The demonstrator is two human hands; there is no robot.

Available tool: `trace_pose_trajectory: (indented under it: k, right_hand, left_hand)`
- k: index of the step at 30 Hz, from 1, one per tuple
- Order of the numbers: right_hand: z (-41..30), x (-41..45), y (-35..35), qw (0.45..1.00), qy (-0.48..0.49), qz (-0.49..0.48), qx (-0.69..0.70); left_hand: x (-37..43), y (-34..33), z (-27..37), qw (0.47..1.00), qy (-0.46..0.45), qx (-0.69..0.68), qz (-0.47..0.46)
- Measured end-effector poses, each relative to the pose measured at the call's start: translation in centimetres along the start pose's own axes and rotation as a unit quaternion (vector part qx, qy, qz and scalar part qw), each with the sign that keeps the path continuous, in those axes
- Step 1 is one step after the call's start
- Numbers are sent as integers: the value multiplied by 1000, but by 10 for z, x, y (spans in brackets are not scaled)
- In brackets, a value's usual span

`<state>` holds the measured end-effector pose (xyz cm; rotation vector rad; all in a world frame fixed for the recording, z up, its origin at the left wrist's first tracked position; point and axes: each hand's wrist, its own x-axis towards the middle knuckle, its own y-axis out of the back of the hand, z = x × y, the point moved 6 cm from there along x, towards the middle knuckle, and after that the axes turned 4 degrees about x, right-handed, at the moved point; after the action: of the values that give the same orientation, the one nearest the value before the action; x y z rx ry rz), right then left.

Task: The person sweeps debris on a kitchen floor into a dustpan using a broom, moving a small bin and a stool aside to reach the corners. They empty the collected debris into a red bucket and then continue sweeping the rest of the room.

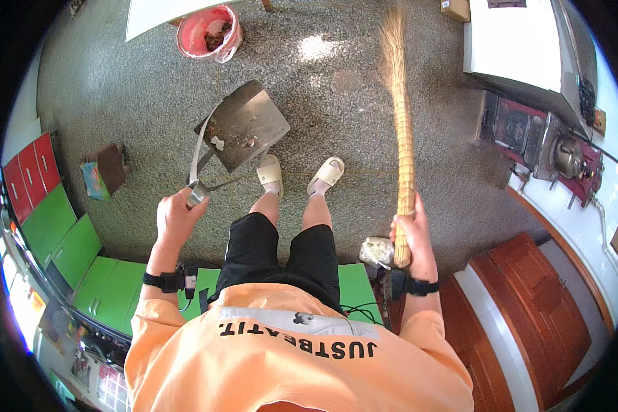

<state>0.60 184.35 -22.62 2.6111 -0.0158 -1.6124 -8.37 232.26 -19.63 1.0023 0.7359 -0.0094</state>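
Note:
My left hand (pixel 178 212) grips the metal handle (pixel 198 194) of a dustpan. The sheet-metal dustpan pan (pixel 252 116) lies ahead of my feet, with pale scraps and small dirt in it; whether it touches the floor I cannot tell. In my right hand (pixel 416 234) is a straw broom (pixel 404 134), held near the end of its bound handle. The broom's bristles point away from me at the top of the view and look blurred.
A red bucket (pixel 190 36) with a plastic liner and dark waste stands beyond the dustpan. To the left is a small brown stool (pixel 110 167); at right, a stove with a kettle (pixel 569 154). Green cabinets (pixel 100 288) and brown wooden doors (pixel 525 288) line the near sides.

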Motion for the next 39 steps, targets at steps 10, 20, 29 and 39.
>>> trace_pose_trajectory:
  k: [10, 20, 29, 39]
  right_hand:
    - [-25, 70, 86, 995, 16, 63, -79]
    - [130, -94, 92, 985, -145, 70, 55]
    - [266, -194, -4, 879, -291, 125, 357]
    - [210, -60, -190, 705, -330, -45, 627]
  left_hand:
    - [-3, -2, 13, 997, 13, 59, 39]
    - [-3, 31, -9, 999, 16, 43, 24]
    - [33, 50, -47, 1000, -8, 7, -28]
    - [65, 59, -63, 995, -41, 69, -57]
